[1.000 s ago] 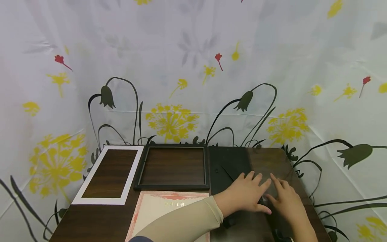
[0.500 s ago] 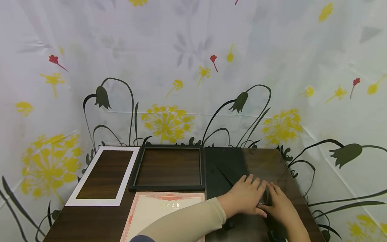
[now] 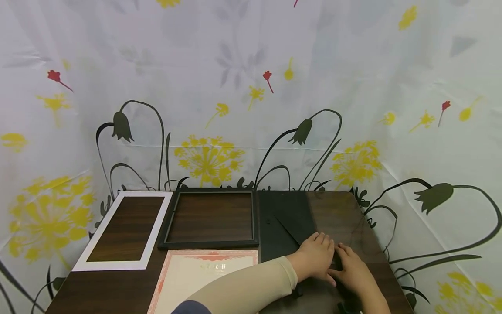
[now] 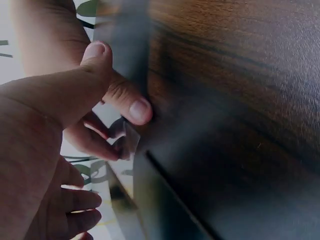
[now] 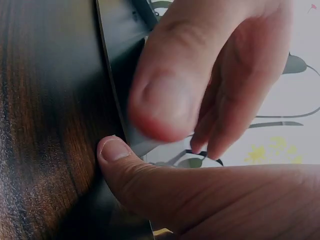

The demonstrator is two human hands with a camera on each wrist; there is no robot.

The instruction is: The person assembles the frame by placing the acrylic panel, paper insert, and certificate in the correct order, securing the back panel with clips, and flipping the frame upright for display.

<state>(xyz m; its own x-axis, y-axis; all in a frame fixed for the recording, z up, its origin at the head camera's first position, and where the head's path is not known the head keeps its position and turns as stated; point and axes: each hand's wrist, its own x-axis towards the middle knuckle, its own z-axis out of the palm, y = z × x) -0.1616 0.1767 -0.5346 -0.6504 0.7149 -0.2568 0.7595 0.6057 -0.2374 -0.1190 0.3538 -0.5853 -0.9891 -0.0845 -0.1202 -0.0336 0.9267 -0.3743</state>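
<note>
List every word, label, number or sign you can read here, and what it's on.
Red-bordered sheet: a row of gold characters near the top; the last looks like "书", the others are too small and blurred to read.
Black board, black frame, white mat: no readable text.

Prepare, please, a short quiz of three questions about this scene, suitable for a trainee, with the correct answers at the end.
1. Fill the gap: in the head view, the left hand and right hand are both to the ____ of the printed sheet.
2. What lies between the white mat and the black board? a) a ruler b) the black frame c) a cup
3. True or false: the printed sheet has a blue border.

Key: 1 right; 2 b; 3 false, the border is reddish.
</note>
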